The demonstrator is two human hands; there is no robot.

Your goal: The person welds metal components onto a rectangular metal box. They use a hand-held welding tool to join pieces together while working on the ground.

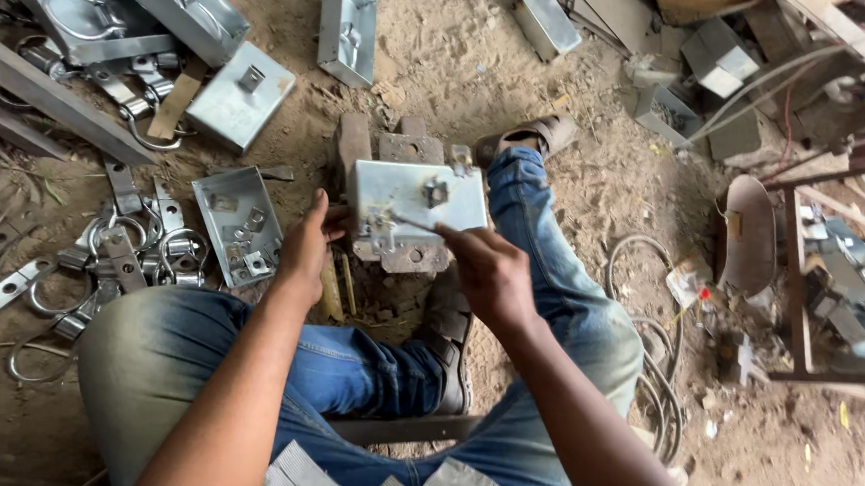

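A grey metal box (417, 204) is set flat on bricks (398, 151) in the middle of the dirt floor, between the seated person's jeans-clad legs. The left hand (307, 250) is pressed against the box's left near edge, fingers curled loosely on it, steadying rather than gripping. The right hand (491, 272) is clenched around a thin rod (416, 224), whose tip is laid on a small metal fitting (383, 232) at the box's near left corner.

Judgement on the step: the fitting looks to be being fixed to the box face. It would be done best with the box kept pinned by the left hand, the rod tip held steady on the fitting's seam, and the left fingers kept clear of the tip.

An open metal tray (239, 223) with small parts lies just left of the left hand. Metal clasps and rings (122, 254) are scattered further left, more grey boxes (241, 96) far left, and coiled cable (661, 357) is seen on the right beside the leg.

Hard to tell: what the rod is, whether its tip touches the fitting or hovers, and the fitting's exact shape. The right palm is hidden by the hand's back. The clutter at far right is cut off and indistinct.
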